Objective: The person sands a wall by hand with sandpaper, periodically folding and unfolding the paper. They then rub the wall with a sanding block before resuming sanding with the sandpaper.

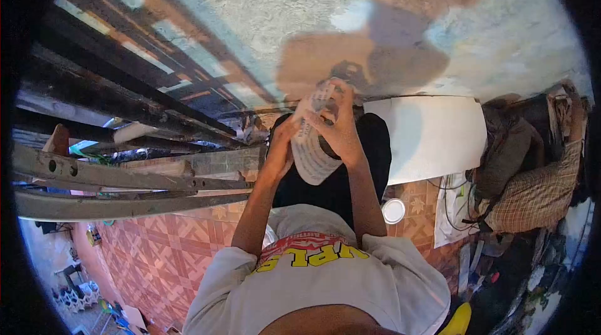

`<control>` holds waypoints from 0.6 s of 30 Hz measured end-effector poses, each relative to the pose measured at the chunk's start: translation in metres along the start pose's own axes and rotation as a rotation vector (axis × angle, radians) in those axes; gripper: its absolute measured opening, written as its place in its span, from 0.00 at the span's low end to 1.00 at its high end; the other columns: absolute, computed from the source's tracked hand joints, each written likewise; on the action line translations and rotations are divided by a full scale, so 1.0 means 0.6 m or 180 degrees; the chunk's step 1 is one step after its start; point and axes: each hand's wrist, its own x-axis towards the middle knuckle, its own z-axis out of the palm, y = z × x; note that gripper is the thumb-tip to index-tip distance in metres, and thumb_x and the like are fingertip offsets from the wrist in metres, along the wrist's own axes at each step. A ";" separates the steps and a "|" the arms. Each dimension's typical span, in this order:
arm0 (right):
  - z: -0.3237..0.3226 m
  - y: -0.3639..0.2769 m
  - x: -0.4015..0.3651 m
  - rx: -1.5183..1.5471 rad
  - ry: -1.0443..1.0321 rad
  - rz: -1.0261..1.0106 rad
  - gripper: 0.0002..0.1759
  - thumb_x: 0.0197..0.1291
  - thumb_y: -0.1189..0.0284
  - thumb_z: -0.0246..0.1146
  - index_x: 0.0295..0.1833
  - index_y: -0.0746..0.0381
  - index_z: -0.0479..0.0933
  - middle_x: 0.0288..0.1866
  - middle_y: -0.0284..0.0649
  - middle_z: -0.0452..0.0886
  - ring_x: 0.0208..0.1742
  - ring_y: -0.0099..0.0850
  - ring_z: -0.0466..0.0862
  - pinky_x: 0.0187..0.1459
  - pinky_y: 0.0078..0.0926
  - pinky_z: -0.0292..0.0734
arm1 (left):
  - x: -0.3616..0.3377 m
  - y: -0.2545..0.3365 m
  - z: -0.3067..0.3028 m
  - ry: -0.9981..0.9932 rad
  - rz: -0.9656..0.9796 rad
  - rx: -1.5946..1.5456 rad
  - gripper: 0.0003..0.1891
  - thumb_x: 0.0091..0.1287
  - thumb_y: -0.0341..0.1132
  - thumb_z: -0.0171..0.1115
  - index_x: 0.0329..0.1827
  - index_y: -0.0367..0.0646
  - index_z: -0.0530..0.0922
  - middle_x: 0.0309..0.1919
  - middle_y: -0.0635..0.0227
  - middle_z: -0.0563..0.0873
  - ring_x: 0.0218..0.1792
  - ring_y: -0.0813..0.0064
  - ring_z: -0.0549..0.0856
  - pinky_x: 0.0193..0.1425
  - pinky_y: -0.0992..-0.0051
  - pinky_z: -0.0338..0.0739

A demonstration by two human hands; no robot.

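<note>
In front of my lap, both hands hold a pale printed paper sheet (310, 153) with rows of small marks, resembling the back of sandpaper. Its lower end is curved and hangs over my dark trousers. My left hand (292, 131) grips the sheet's left side. Higher up and to the right, my right hand (337, 123) has its fingers closed on the upper part. The top of the sheet is bent between the hands, and what lies under the fingers is hidden.
A patchy wall (250, 22) stands ahead. Long dark beams and a grey frame (113, 175) fill the left. To the right are a white panel (432, 134), a round white lid (393, 211) on the tiled floor (169, 241), and a checked cloth (532, 200).
</note>
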 end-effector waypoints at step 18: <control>-0.066 -0.031 -0.002 -0.0564 0.0005 -0.0227 0.25 0.62 0.71 0.67 0.63 0.61 0.68 0.64 0.43 0.72 0.61 0.38 0.76 0.61 0.36 0.77 | 0.023 0.010 -0.008 -0.0343 -0.0171 -0.0782 0.29 0.73 0.51 0.50 0.66 0.35 0.69 0.56 0.53 0.82 0.51 0.66 0.84 0.52 0.70 0.81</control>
